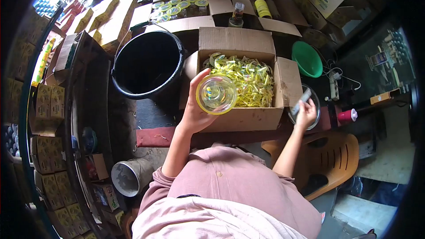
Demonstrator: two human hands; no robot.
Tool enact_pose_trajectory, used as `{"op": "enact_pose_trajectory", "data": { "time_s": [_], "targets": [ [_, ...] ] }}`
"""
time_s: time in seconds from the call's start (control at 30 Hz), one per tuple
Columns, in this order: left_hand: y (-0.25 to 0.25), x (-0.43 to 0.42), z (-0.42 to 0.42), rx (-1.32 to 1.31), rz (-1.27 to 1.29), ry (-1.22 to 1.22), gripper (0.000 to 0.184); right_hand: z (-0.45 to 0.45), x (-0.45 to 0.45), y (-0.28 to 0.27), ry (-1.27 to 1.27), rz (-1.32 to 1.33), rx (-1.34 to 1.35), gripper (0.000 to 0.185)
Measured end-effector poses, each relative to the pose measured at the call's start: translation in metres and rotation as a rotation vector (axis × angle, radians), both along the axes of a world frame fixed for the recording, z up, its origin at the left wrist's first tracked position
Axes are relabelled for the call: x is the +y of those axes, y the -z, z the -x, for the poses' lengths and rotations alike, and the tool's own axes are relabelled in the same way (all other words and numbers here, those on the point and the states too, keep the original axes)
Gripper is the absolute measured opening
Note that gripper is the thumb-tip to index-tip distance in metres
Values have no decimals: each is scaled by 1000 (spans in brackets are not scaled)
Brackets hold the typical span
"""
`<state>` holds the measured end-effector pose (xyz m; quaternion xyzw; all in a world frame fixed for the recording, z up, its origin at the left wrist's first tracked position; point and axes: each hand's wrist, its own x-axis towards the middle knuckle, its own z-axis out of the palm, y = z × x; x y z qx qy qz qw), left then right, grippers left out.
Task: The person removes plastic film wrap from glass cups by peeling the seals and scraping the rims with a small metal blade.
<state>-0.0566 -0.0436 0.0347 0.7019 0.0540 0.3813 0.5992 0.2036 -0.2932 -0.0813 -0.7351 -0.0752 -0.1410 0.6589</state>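
My left hand [195, 108] is wrapped round a clear cup with a yellow rim [217, 94], its round end facing me. Behind the cup stands an open cardboard box [241, 39] full of yellow and clear plastic strips [254, 79]. To the right of the box, my right hand [306, 113] pinches a small pale, flat object [302, 99] over a round dish with a shiny rim [317, 102]. What exactly the pale object is cannot be made out.
A large black bucket [148, 64] stands left of the box, a green bowl [307, 59] to the right. Lidded cups [177, 8] fill a box behind. A brown chair [332, 159] and white bucket [128, 177] stand below. A power strip [334, 86] lies right.
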Motion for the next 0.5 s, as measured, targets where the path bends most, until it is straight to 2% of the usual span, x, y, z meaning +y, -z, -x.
{"op": "enact_pose_trajectory", "data": {
  "time_s": [0.13, 0.23, 0.27, 0.33, 0.4, 0.47, 0.5],
  "targets": [
    [5, -3, 1, -18, 73, 59, 82, -6, -73, 31, 281, 222, 168, 44],
    [9, -9, -3, -35, 148, 91, 82, -15, -95, 71, 210, 46, 324, 43],
    [11, -11, -4, -75, 282, 136, 83, -18, -97, 77, 193, 34, 388, 43],
    [9, -16, -5, -19, 138, 43, 87, -31, -100, 99, 159, 216, 311, 42],
    [9, -21, -7, -42, 158, 54, 86, -39, -91, 107, 158, 217, 374, 37],
    [9, -24, -8, -53, 120, 52, 84, -42, -78, 108, 42, 45, 408, 31],
    [10, -24, -9, -51, 76, 48, 83, -44, -72, 106, -15, 108, 364, 28]
  ]
}}
